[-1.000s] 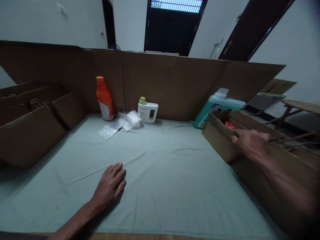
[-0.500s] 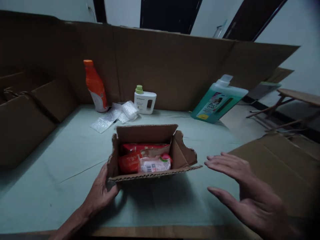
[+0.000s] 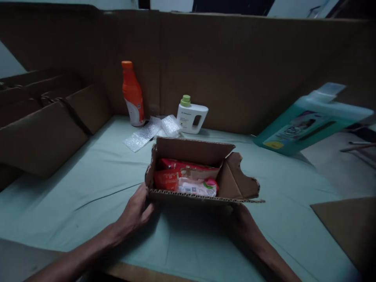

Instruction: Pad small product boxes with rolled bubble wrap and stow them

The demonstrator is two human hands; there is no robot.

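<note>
Well, the small cardboard box (image 3: 195, 150) is at the near middle of the bench, open side showing, with red packets (image 3: 166, 181) inside and a white-and-pink packet (image 3: 195, 187) in front of them. From here I can't tell whether its base rests on the pale green cloth (image 3: 96, 176) or hangs just above it.

The person's left hand (image 3: 136, 207) is clamped on the near left corner, thumb along the front. The right hand (image 3: 242, 221) reaches in under the near wall on the other side; its fingers are hidden, so I can't say whether they grip. To my mind, holding this well means bearing the weight low from both ends, keeping the box level so the loose packets don't slide, and not leaning on the torn right flap (image 3: 248, 186), which looks weak and sticks out over that hand.

Behind the box lies bubble wrap (image 3: 141, 137), close enough to snag if the box were pushed back. Beside it is a white bottle (image 3: 185, 117) with a green cap, then an orange bottle (image 3: 132, 90) to its left. A teal jug (image 3: 282, 133) stands at the far right, well apart. A tall cardboard screen (image 3: 235, 70) closes off the back, and larger cartons (image 3: 41, 137) crowd the left side.
</note>
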